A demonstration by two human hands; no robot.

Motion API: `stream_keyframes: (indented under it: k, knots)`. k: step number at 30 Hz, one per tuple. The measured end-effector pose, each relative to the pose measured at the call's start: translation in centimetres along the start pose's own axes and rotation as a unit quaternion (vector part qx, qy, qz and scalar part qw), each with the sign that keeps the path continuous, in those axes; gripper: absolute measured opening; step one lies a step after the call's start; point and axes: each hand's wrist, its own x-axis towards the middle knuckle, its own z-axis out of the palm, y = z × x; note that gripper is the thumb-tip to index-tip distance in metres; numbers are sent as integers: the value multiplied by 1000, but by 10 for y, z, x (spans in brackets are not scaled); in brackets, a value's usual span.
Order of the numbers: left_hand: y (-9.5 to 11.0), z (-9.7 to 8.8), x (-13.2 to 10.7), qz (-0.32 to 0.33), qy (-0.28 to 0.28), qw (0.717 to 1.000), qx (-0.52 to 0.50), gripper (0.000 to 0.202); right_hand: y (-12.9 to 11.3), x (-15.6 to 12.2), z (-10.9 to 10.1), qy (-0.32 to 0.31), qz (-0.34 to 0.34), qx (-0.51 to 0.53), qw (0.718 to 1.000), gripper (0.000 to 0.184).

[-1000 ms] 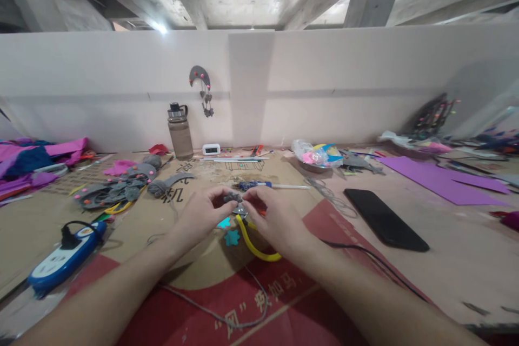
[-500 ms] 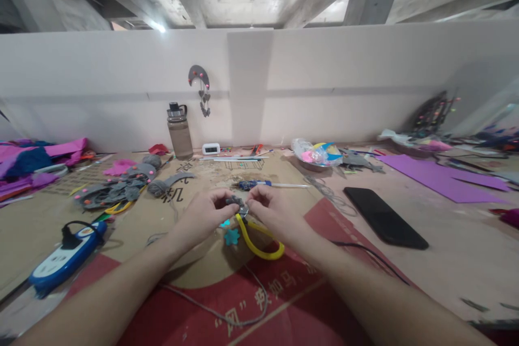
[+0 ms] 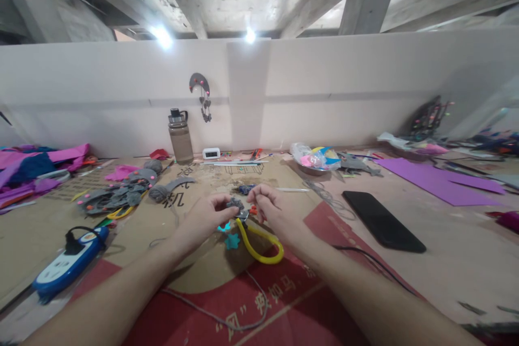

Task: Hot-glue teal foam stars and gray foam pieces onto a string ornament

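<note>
My left hand and my right hand meet over the cardboard sheet, fingers pinched together on a small grey felt piece held between them. Just under the hands lie pliers with yellow handles, their head near my fingertips. Two teal felt stars rest on the cardboard beside the pliers. A thin grey wire loops across the red print closer to me.
A blue and white power strip lies at the left, a black phone at the right. Grey felt shapes, a water bottle, a small clock, a bowl of scraps and purple foam sheets stand further back.
Both hands have lifted slightly and drawn closer around the grey piece. The view has tilted down a little, so things sit lower in the frame.
</note>
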Motion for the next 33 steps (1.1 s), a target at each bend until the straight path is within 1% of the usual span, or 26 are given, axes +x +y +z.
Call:
stream_keyframes:
  k: [3, 6, 9, 17, 21, 24, 26, 29, 33]
  knots:
    - [3, 0, -1, 1, 7, 1000, 8, 20, 2, 0, 2, 18, -60, -106, 992, 12]
    - [6, -1, -2, 11, 9, 999, 34, 19, 4, -2, 4, 31, -115, -217, 969, 9]
    - [7, -1, -3, 26, 19, 997, 68, 20, 5, -4, 4, 40, -143, -263, 953, 6]
    - [10, 5, -8, 77, 57, 979, 178, 18, 10, -5, 7, 38, -157, -305, 938, 4]
    - [13, 9, -11, 99, 71, 970, 213, 18, 11, -5, 8, 39, -170, -319, 932, 8]
    - [13, 9, -11, 92, 66, 971, 210, 17, 10, -4, 6, 39, -167, -329, 929, 9]
    - [12, 8, -10, 76, 52, 976, 198, 17, 8, -4, 5, 37, -165, -331, 928, 8]
    - [11, 6, -7, 58, 36, 981, 182, 16, 6, -4, 4, 29, -162, -320, 933, 8]
    - [9, 4, -5, 40, 19, 988, 145, 20, 8, -3, 4, 28, -151, -302, 941, 8]
